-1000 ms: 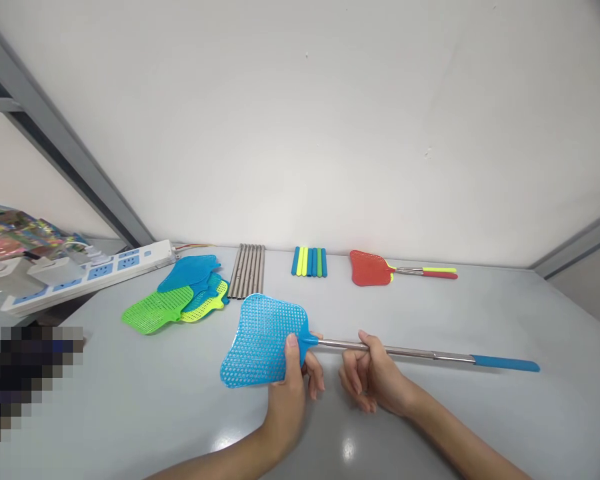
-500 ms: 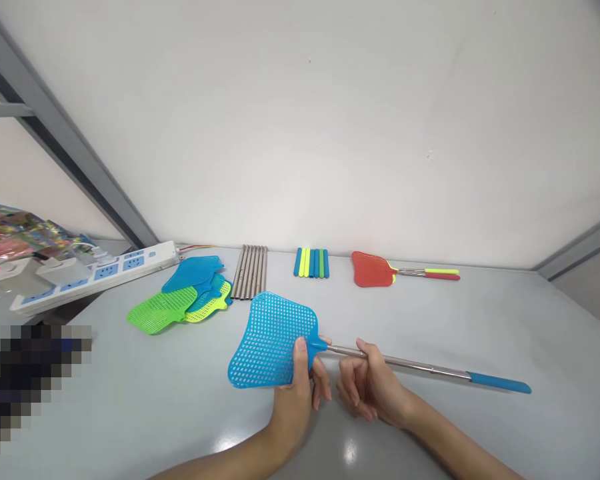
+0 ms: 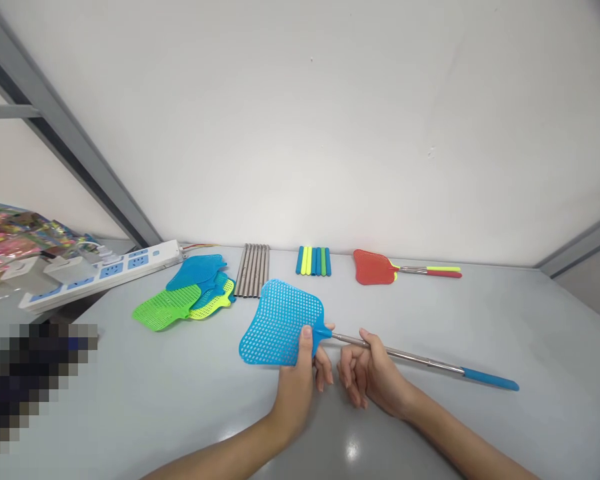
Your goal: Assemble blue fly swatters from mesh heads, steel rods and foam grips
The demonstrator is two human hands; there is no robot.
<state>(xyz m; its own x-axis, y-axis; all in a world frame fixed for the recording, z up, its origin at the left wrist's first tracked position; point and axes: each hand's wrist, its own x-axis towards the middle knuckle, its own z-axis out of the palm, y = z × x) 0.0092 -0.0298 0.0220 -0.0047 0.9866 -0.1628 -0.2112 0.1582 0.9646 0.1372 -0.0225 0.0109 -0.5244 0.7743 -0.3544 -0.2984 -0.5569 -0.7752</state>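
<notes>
A blue fly swatter (image 3: 281, 325) with a telescopic metal rod and a blue grip sleeve (image 3: 490, 379) is held above the table, its head to the left. My left hand (image 3: 303, 373) pinches the swatter head near its neck, thumb on top and the other fingers partly hidden beneath. Around the extended rod (image 3: 415, 358), my right hand (image 3: 373, 370) is closed with thumb and curled fingers. Behind the swatter lie several metal telescopic rods (image 3: 253, 270) in a row. Several blue, yellow and green sleeves (image 3: 314, 261) are lined up to their right.
Loose swatter heads, among them a green one (image 3: 167, 307) and a blue one (image 3: 195, 271), overlap at the left. Red and yellow swatters (image 3: 375, 267) lie by the wall. A white power strip (image 3: 145, 259) with plugs and colourful plastic packages (image 3: 20, 243) are at far left.
The rod has become shorter, its blue sleeve end coming closer to my right hand. The swatter head has moved slightly right and up. Both hands keep their hold.
</notes>
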